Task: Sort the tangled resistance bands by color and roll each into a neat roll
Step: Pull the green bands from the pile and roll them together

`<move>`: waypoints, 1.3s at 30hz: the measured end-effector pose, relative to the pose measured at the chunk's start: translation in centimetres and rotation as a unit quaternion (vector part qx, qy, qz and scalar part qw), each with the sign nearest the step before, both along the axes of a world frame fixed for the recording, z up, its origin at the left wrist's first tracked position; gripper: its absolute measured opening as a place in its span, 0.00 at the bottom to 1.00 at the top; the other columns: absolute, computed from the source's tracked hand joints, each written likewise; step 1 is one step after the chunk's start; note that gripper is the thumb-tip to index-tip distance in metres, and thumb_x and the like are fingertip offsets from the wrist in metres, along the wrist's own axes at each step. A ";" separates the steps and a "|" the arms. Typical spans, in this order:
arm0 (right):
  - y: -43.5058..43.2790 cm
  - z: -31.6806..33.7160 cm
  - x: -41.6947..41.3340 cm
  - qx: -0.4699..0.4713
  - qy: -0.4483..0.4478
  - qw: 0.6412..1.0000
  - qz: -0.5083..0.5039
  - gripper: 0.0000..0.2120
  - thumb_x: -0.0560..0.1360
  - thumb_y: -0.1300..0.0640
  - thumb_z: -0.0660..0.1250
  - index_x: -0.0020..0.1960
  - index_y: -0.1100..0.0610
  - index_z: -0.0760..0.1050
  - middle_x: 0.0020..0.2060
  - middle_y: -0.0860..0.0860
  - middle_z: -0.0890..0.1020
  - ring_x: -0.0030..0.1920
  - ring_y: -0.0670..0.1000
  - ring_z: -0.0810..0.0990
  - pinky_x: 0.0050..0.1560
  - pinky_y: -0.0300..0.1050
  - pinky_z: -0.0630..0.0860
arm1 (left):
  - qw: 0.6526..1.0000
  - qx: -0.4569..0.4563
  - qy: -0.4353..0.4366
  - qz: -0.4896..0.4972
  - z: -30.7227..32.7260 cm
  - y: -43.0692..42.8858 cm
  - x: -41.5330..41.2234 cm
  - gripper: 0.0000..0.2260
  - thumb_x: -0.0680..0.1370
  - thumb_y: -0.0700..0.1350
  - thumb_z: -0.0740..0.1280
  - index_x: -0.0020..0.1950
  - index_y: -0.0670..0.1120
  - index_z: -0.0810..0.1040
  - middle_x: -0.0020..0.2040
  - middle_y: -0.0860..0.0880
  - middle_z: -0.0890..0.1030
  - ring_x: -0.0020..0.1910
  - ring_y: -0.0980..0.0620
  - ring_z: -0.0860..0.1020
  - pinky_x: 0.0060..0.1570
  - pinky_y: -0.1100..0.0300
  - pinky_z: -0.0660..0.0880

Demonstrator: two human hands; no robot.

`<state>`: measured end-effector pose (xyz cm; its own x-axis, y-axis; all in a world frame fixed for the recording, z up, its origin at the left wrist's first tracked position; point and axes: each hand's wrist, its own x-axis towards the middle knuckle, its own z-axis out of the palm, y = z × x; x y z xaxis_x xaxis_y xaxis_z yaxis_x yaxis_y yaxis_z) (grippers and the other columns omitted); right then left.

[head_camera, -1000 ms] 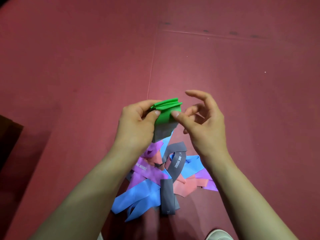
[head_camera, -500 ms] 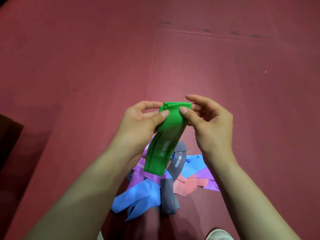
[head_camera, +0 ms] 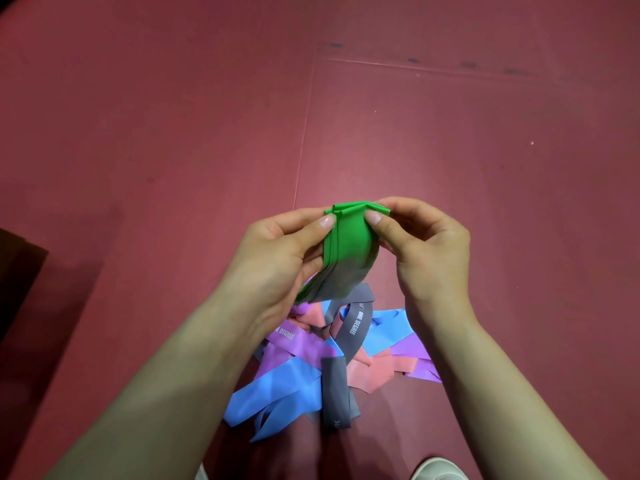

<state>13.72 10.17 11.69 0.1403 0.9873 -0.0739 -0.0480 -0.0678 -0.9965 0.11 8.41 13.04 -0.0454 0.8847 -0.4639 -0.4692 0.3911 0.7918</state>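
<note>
A: Where is the green band (head_camera: pixel 349 237)?

B: It is held up in the air, between both hands and above the pile of other bands. The left hand (head_camera: pixel 277 251) pinches its top left corner, with the thumb on the near side. The right hand (head_camera: pixel 426 244) pinches the top right corner in the same way.

A: So the fingers (head_camera: pixel 375 218) are closed on it?

B: Yes, on both hands they are curled and narrow, and they hold the folded top edge. The band hangs down in several layers. Its lower end is blurred, so I cannot tell its shape there.

A: And the pile?

B: It lies on the red floor (head_camera: pixel 485 168), near the person. A grey band (head_camera: pixel 356 327) with white letters crosses over a blue band (head_camera: pixel 277 386), a purple band (head_camera: pixel 301 344) and a pink band (head_camera: pixel 367 372). They are tangled and touch each other. The tip of a light shoe (head_camera: pixel 436 471) shows at the bottom edge.
</note>
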 end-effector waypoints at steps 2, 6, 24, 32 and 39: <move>0.0 0.1 0.0 -0.001 -0.001 1.000 0.006 0.09 0.70 0.69 0.71 0.39 0.55 0.81 0.35 0.48 0.83 0.39 0.48 0.79 0.45 0.43 0.77 | 1.000 -0.006 -0.001 0.002 0.0 0.1 -0.1 0.07 0.78 0.34 0.62 0.50 0.38 0.80 0.43 0.42 0.85 0.42 0.50 0.84 0.47 0.58 0.81; -0.1 0.3 0.0 -0.002 -0.006 1.000 0.022 0.07 0.70 0.68 0.72 0.40 0.57 0.82 0.36 0.50 0.84 0.40 0.49 0.80 0.48 0.46 0.78 | 1.000 -0.007 -0.008 0.010 0.0 0.1 -0.5 0.09 0.79 0.34 0.61 0.49 0.38 0.81 0.44 0.41 0.85 0.43 0.48 0.84 0.48 0.55 0.81; -0.3 0.1 -0.2 -0.034 0.040 0.999 0.001 0.07 0.70 0.70 0.71 0.42 0.59 0.82 0.33 0.47 0.84 0.36 0.44 0.81 0.40 0.36 0.78 | 1.000 0.011 0.013 0.014 0.1 0.2 0.3 0.09 0.80 0.36 0.61 0.53 0.36 0.80 0.48 0.40 0.84 0.46 0.49 0.83 0.50 0.60 0.80; -0.3 0.2 -0.5 -0.008 -0.003 1.000 -0.005 0.07 0.69 0.70 0.72 0.42 0.60 0.80 0.36 0.54 0.82 0.38 0.49 0.79 0.43 0.42 0.79 | 0.999 -0.008 0.023 0.038 0.0 0.1 0.2 0.05 0.77 0.37 0.65 0.46 0.40 0.81 0.40 0.44 0.85 0.39 0.52 0.84 0.44 0.60 0.81; -0.4 0.4 -0.8 0.024 -0.038 0.999 -0.024 0.10 0.68 0.69 0.74 0.37 0.55 0.77 0.31 0.47 0.81 0.34 0.45 0.78 0.43 0.44 0.79 | 0.995 -0.058 -0.050 0.065 -0.2 0.3 -0.2 0.04 0.76 0.37 0.66 0.44 0.39 0.80 0.40 0.42 0.85 0.40 0.47 0.85 0.43 0.55 0.82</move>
<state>12.93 9.76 12.09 0.1900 0.9817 -0.0143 0.0260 -0.0196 -0.9995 -0.08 8.70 12.89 -0.1052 0.8150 -0.5698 -0.5955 0.4073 0.6924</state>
